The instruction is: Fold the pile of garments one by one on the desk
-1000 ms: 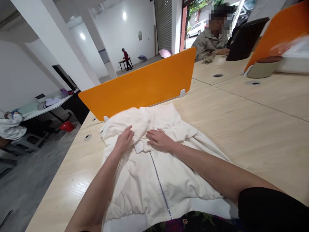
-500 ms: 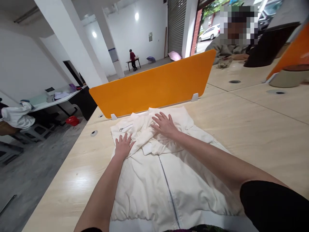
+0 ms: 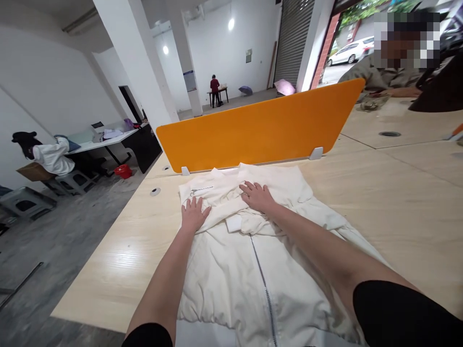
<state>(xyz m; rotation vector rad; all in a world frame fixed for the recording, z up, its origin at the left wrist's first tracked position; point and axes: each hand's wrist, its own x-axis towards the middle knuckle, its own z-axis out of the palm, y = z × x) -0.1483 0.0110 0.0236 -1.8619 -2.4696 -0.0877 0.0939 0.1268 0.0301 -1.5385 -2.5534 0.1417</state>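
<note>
A white zip-up jacket (image 3: 231,270) lies flat on the light wooden table (image 3: 379,202), zipper up, its far end folded over near the orange divider (image 3: 260,127). My left hand (image 3: 193,214) rests palm down on the folded part at the left, fingers spread. Flat on the folded fabric a little farther and to the right lies my right hand (image 3: 257,196). Neither hand grips the cloth. Both forearms stretch over the jacket.
Beyond the divider a person (image 3: 387,77) sits at the adjoining table. A grommet hole (image 3: 155,191) lies left of the jacket. On the left stand a side table (image 3: 104,142) with clutter, stools and a red item; far back a person stands at a small table.
Both hands went from the collar area to pressing flat on the folded far end; my right hand drew back slightly. The view has shifted left.
</note>
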